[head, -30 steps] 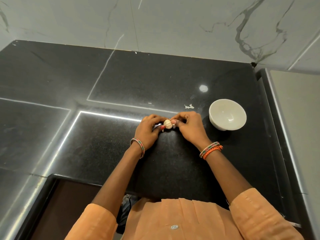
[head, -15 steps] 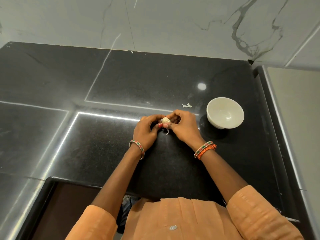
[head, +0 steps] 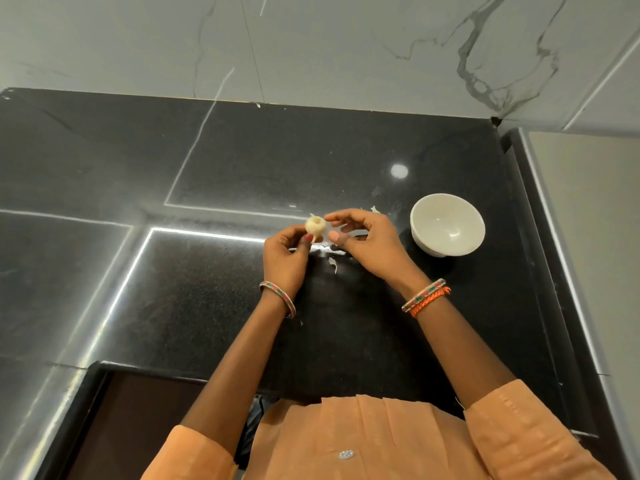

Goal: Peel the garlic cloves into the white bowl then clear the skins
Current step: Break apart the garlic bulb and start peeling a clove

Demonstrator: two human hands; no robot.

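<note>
While the garlic (head: pixel 315 226) sat pinched at the fingertips of the left hand (head: pixel 284 261), it was held up off the table (head: pixel 214 161), its hollow end turned toward the camera. A thin strip of skin hung just below it. The right hand (head: pixel 372 244) was just beside it on the right, fingers curled with thumb and forefinger close together; whether they pinched a bit of skin could not be told. Under and between the hands, a few pale skins (head: pixel 333 265) lay on the black table, with more scraps (head: pixel 375 210) just past the right hand on the far side. The bowl (head: pixel 447 224) stood upright on the table near the right hand, further right, with nothing showing inside it. Bangles (head: pixel 424 297) ringed both wrists, and orange sleeves (head: pixel 526 431) covered the arms at the near edge. A marble wall (head: pixel 346 46) rose at the far side of the table.
</note>
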